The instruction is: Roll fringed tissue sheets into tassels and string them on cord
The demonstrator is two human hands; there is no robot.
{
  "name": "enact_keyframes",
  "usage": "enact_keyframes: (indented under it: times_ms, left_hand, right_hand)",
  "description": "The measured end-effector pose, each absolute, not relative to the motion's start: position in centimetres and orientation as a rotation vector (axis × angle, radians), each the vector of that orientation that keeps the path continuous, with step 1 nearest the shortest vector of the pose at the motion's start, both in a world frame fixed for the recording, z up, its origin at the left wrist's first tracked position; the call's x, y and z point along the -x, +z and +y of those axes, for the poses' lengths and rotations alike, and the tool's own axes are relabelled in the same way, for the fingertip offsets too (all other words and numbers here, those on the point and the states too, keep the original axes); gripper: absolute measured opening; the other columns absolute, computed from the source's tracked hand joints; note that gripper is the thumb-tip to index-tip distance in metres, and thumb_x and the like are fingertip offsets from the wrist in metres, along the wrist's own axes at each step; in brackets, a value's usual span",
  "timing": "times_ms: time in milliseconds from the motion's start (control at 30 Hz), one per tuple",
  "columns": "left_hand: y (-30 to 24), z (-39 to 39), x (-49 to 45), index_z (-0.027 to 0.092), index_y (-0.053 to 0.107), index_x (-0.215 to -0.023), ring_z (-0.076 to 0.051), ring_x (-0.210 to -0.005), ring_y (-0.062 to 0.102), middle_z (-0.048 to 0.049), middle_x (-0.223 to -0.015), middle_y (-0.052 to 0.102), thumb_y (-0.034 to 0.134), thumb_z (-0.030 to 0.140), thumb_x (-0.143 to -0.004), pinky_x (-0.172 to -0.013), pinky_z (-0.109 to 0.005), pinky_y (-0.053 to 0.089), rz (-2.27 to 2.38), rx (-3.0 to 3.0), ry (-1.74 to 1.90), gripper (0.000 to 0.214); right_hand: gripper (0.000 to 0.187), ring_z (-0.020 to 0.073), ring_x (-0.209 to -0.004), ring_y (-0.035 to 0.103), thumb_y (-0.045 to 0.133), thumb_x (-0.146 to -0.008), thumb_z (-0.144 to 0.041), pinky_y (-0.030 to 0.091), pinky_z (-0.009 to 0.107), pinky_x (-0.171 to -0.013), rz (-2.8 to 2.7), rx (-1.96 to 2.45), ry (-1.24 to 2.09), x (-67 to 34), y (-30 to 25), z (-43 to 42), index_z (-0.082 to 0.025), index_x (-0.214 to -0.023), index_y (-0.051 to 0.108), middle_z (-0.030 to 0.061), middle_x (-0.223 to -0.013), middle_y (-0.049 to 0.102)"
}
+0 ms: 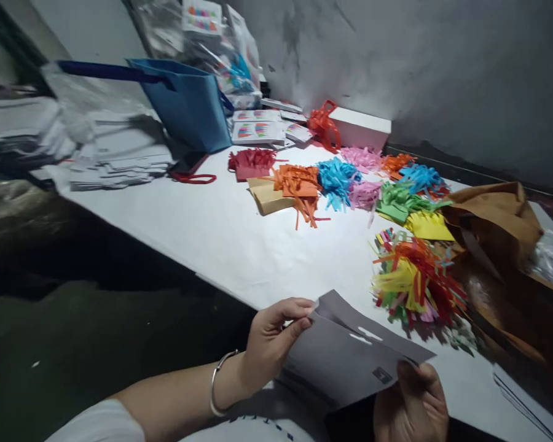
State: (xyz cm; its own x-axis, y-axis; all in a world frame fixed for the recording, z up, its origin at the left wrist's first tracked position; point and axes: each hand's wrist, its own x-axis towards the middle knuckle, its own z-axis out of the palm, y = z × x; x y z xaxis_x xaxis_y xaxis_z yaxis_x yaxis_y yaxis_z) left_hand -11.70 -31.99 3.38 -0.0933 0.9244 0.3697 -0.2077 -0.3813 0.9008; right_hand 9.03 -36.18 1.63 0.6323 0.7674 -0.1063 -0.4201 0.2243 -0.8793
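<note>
Between my hands, close to my body at the table's front edge, is a flat white paper packet [336, 350] with slots cut near its top and a small dark printed square at one corner. Its two top layers stand slightly apart. My left hand [274, 337] pinches the packet's left corner between thumb and fingers. My right hand [412, 402] grips its right corner, the fingertips partly hidden behind the paper. Just beyond the packet lies a multicoloured pile of paper fringe [415, 279].
Across the white table [203, 227] lie fringed paper bundles, among them orange [299, 181] and blue [336, 178]. A brown paper bag [493, 245] stands at right. Behind are a blue bag [188, 101], printed packets [258, 132] and a white box [359, 127]. Stacked white packets [120, 150] sit left.
</note>
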Motion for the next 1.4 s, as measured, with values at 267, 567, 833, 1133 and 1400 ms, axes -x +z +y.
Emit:
enact_keyframes:
  times_ms: [267,567,833,1133,1400]
  left_hand:
    - [4.7,-31.8,13.1,0.016,0.067,-0.087,-0.013,-0.080,0.062,-0.0048,-0.086,0.067,0.066,0.021,-0.092,-0.073,-0.023,0.050,0.778,-1.347,1.398,0.007]
    - [5.9,-30.4,14.0,0.016,0.064,-0.083,-0.014,-0.069,0.053,-0.0039,-0.074,0.058,0.063,0.039,-0.094,-0.066,-0.027,0.044,0.728,-1.523,1.211,0.026]
    - [5.9,-29.5,13.4,0.017,0.057,-0.077,-0.013,-0.062,0.045,-0.0010,-0.067,0.052,0.059,0.036,-0.096,-0.058,-0.025,0.038,0.786,-1.630,1.345,0.027]
    - [10.0,-25.7,12.7,0.017,0.061,-0.071,-0.012,-0.055,0.043,0.0012,-0.059,0.046,0.056,0.037,-0.098,-0.053,-0.025,0.036,0.679,-1.890,1.396,0.034]
    - [9.5,-24.4,11.6,0.016,0.072,-0.078,-0.013,-0.056,0.052,-0.0027,-0.066,0.062,0.067,0.054,-0.087,-0.051,-0.024,0.043,0.710,-1.418,1.342,0.040]
  right_hand:
    - [0.037,0.0174,-0.060,0.069,0.091,-0.057,-0.018,0.056,0.026,-0.049,-0.509,1.125,0.789,-10.8,-0.9,-36.9,-0.022,-0.080,0.062,-0.0029,-0.075,0.074]
    - [0.036,0.0147,-0.058,0.066,0.091,-0.062,-0.021,0.049,0.021,-0.044,-0.565,1.125,0.696,-10.2,-0.2,-37.1,-0.022,-0.081,0.060,-0.0026,-0.071,0.072]
    - [0.042,0.0151,-0.067,0.068,0.091,-0.063,-0.028,0.058,0.027,-0.059,-0.588,1.015,0.745,-8.9,2.1,-36.1,-0.021,-0.068,0.050,-0.0038,-0.071,0.070]
    - [0.043,0.0099,-0.057,0.056,0.087,-0.067,-0.033,0.051,0.022,-0.055,-0.656,0.987,0.712,-8.5,5.9,-32.6,-0.021,-0.072,0.045,-0.0062,-0.068,0.058]
    - [0.036,0.0096,-0.059,0.052,0.082,-0.075,-0.039,0.047,0.022,-0.059,-0.784,0.974,0.624,-8.8,7.0,-30.5,-0.021,-0.077,0.051,-0.0052,-0.069,0.056]
